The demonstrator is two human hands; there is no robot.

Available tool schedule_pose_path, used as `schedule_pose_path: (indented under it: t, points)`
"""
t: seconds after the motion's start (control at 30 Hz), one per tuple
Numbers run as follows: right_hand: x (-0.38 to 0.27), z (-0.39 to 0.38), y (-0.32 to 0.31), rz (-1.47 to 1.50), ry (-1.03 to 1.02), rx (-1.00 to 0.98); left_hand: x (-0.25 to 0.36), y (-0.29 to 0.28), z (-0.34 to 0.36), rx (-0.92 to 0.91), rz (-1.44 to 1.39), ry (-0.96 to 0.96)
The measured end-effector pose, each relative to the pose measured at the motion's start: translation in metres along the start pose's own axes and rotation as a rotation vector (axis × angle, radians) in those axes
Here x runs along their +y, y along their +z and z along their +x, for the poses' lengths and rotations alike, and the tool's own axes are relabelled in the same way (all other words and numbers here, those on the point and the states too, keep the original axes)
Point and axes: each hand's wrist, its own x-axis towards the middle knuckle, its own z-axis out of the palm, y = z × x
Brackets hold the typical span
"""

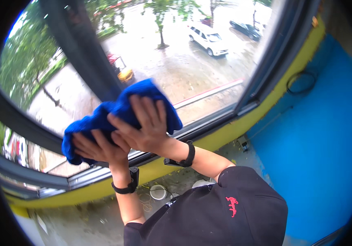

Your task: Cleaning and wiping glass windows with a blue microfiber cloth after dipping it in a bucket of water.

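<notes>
Presently, a thick blue terry cloth is pressed flat against the glass window pane beside the dark frame bar by left hand and right hand, fingers spread, not clenched. Step judged: wiping glass; an even sweeping pass is called for next.

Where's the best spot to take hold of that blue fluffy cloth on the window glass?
Probably the bunched upper right fold of the blue fluffy cloth, from above: it stands proud of the window glass, while both hands, left hand and right hand, cover the lower part.
</notes>
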Motion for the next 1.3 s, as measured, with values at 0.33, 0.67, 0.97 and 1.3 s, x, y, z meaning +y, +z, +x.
schedule_pose_path:
  t: [0.33, 0.67, 0.97, 1.3]
  points:
    - [0.184, 0.006, -0.1, -0.112, 0.019, -0.013, 0.205, 0.045, 0.02, -0.028, -0.087, -0.033]
    - [0.252, -0.007, -0.146, -0.01, 0.145, 0.018, 0.289, 0.044, 0.057, -0.073, -0.474, 0.02]
    - [0.082, 0.057, -0.049, -0.027, 0.053, 0.111, 0.097, 0.013, 0.06, 0.048, -0.146, -0.045]
    - [-0.083, 0.079, 0.015, 0.215, -0.026, 0.009, -0.03, -0.054, 0.07, -0.073, 0.219, -0.148]
